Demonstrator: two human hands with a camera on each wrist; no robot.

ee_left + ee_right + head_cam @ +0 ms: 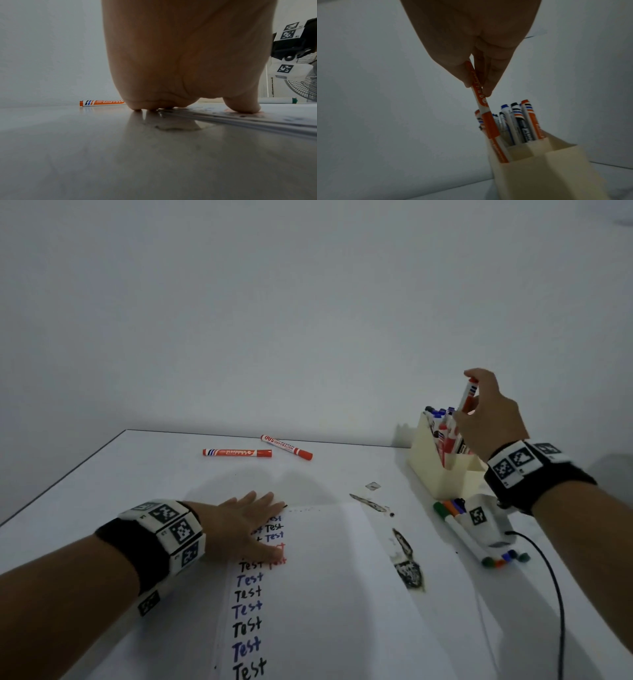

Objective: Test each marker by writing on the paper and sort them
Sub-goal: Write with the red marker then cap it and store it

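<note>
My right hand [479, 409] [477, 86] pinches a red marker [468, 396] [485, 115] upright, its capped lower end among the several markers standing in the cream holder [442, 470] [539, 169]. My left hand [246, 525] [188, 67] lies flat with straight fingers on the top left of the white paper [325, 577] [257, 119], which carries a column of "Test" words in black, blue and red. Two red markers [237, 453] [287, 446] lie on the table at the back; one of these red markers [102, 103] shows in the left wrist view.
A set of thin coloured markers [472, 539] lies by a white tagged device [486, 522] with a black cable [555, 594] at the right. Dark ink smears [407, 570] mark the table right of the paper. A fan [303, 86] stands beyond the table.
</note>
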